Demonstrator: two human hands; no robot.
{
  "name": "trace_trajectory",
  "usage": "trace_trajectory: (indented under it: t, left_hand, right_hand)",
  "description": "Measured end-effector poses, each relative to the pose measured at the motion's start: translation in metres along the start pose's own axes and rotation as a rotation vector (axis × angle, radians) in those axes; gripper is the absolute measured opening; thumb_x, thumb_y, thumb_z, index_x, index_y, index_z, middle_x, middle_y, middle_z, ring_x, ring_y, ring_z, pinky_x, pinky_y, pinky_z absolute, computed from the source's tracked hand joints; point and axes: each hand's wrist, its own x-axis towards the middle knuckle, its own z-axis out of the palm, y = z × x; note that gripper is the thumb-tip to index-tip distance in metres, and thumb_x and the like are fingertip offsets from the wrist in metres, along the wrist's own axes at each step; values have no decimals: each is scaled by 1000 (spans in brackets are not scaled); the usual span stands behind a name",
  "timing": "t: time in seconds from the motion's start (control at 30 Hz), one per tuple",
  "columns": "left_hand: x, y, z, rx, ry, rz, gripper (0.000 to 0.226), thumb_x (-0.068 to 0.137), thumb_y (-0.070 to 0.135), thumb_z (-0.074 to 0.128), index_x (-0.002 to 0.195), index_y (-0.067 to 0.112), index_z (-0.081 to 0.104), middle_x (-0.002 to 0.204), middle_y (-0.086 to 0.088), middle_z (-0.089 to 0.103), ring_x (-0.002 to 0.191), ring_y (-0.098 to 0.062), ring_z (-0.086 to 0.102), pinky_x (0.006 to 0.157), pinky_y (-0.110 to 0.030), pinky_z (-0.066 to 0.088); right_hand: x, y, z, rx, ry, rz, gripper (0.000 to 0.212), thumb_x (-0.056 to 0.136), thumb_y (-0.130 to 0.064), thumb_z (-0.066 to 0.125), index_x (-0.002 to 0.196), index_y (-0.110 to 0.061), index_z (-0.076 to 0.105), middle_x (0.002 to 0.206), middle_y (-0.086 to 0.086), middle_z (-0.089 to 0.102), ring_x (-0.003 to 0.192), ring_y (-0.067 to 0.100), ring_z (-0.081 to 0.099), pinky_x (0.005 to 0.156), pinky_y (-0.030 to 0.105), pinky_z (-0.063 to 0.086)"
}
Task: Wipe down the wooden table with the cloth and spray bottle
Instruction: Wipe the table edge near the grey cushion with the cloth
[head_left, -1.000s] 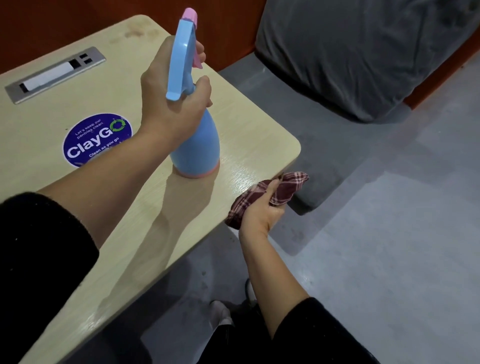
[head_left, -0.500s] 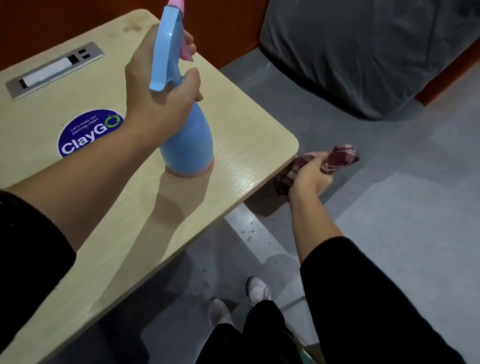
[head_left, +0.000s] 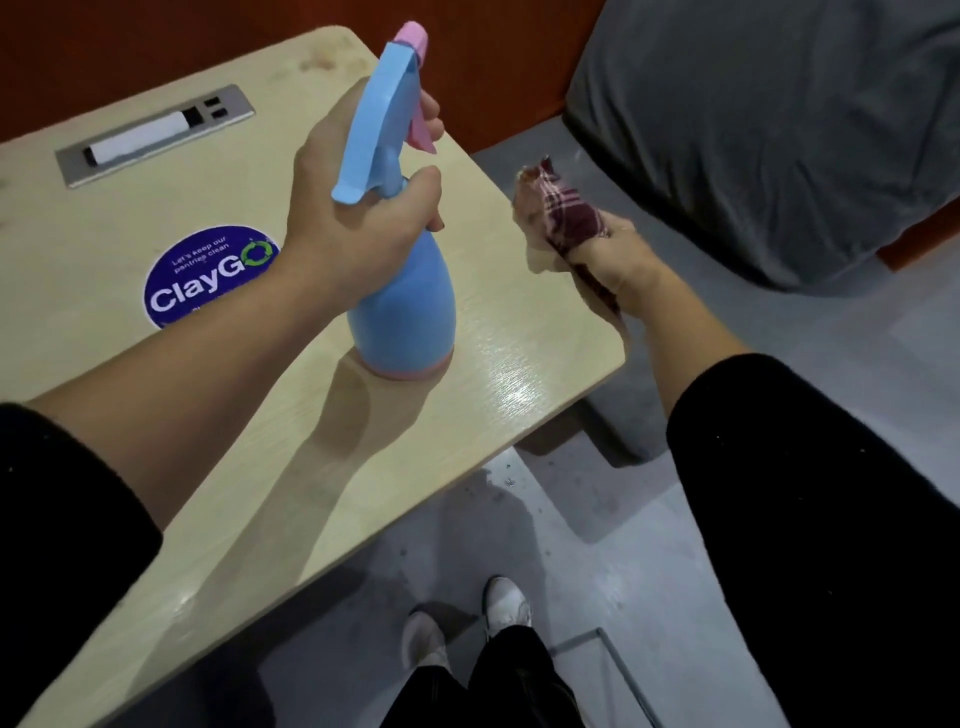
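Since half a second ago, the cloth (head_left: 566, 218) is seen to have been raised from beside the table's edge to just above its rim, at about three o'clock of the spray bottle (head_left: 402, 306). It is held bunched in the right hand (head_left: 615, 265), whose fingers are curled round it, with a loose checked corner stood up toward twelve o'clock. The spray bottle is stood upright on the wooden table (head_left: 519, 364), near the corner, and is clasped round its narrow neck by the left hand (head_left: 358, 218). One finger is laid by the pink trigger, but whether it is pressed cannot be told. A round blue sticker (head_left: 208, 275) is seen at nine o'clock of the bottle and a metal socket panel (head_left: 156, 135) at eleven o'clock. The cloth is judged soft, light and limp, so it is best kept wadded in the palm with a flat face presented to the wood. The bottle is judged stiff plastic, light unless full, perhaps slippery when wet. The neck below the trigger is judged the proper place for it to be held.
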Motion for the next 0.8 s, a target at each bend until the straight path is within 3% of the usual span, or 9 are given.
trace_trajectory:
  t: [0.1,0.23,0.3,0.43,0.5,0.6,0.63,0.73,0.8]
  left_hand:
    - [5,-1,3,-19,11,-11,39,82,8,63,120,9,54,105,9,56,90,13,57,67,-3,48]
    - [6,-1,8,-22,5,8,40,83,10,62,122,5,54,108,6,56,90,4,59,66,-7,50]
    - [6,1,9,-18,7,12,40,82,9,62,121,5,54,108,5,56,89,8,59,66,-5,49]
    - [4,4,12,-18,6,35,39,84,9,60,122,4,53,106,4,54,81,27,52,63,0,45]
    - [0,6,13,-8,8,57,38,84,9,59,121,2,53,104,5,52,81,30,50,63,2,42]
    - [-8,8,12,-29,5,90,37,82,5,58,118,-1,54,99,9,50,82,29,49,64,2,41]
    - [-9,8,11,-33,1,97,37,81,4,59,118,-1,54,98,11,49,82,28,49,65,2,41]
    - [-14,9,8,-39,-21,121,37,82,4,59,118,0,55,95,16,47,82,27,50,65,2,42]
    - [-17,9,6,-49,-31,134,37,81,3,59,118,1,55,96,13,50,83,23,53,65,-1,44]
  right_hand:
    - [-13,11,-16,-56,12,32,12,63,-6,62,72,-15,63,52,-7,66,56,14,57,54,21,41]
    - [-52,42,-32,99,175,65,21,72,10,53,77,-9,60,62,-1,62,65,18,53,65,30,43]
    - [-74,54,-31,191,283,71,23,71,10,52,80,-9,61,70,5,62,70,21,55,69,33,46]
    - [-98,68,2,467,631,128,39,77,14,46,72,-21,62,71,1,64,75,20,60,75,39,53]
    - [-106,65,29,534,833,101,40,78,14,45,74,-23,60,70,-1,58,71,16,54,71,33,48]
    - [-123,57,60,544,1043,63,43,76,14,43,68,-26,57,63,-7,51,58,5,46,56,13,41]
    - [-130,57,69,539,1066,59,43,75,14,42,71,-25,59,63,-7,52,58,4,47,53,9,41]
    - [-157,65,102,510,1045,60,31,77,15,43,93,-1,65,71,5,59,62,5,56,55,10,47]
    - [-172,74,127,478,999,41,30,77,15,47,101,6,64,85,20,66,82,20,66,74,32,56]
